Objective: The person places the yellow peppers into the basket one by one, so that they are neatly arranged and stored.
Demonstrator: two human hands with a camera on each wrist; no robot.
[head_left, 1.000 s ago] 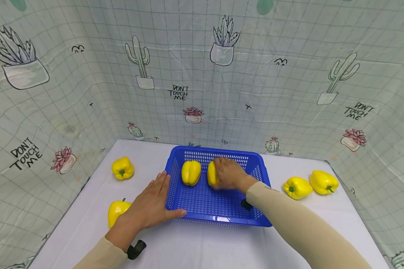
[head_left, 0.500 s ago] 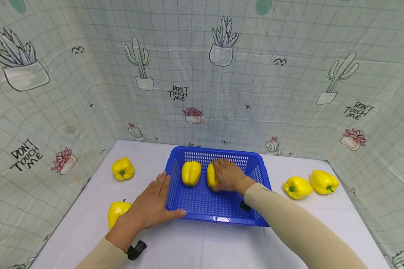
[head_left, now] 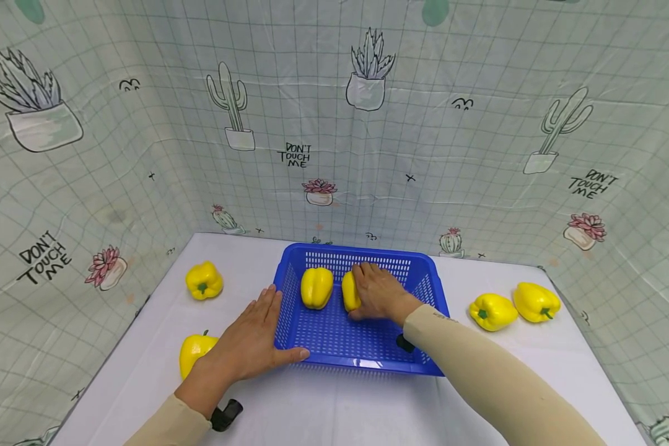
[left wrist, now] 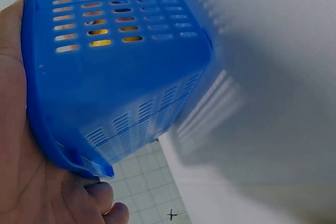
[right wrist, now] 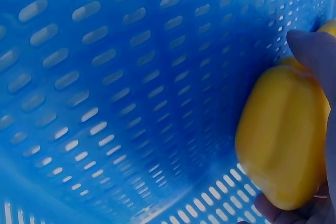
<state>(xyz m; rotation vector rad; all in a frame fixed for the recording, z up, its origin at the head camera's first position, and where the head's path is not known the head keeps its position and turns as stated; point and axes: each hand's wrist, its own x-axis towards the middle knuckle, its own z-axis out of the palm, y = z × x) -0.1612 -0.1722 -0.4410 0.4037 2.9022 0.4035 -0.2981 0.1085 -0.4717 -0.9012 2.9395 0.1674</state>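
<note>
Inside a blue perforated plastic basket, my right hand grips a yellow bell pepper. The right wrist view shows that bell pepper close over the basket floor, with the thumb on one side and fingertips on the other. To its left in the basket lies another yellow bell pepper. My left hand rests against the basket's left rim, its fingers straight and the thumb stretched along the front rim. In the left wrist view the palm touches the rim.
A yellow bell pepper stands at the back left of the white table. Another bell pepper is partly hidden behind my left hand. Two more bell peppers lie right of the basket. A patterned cloth hangs behind.
Hardly anything differs. My right hand and the bell pepper in it have shifted very slightly toward me, and the right forearm a little to the left. The left hand stays at the rim.
</note>
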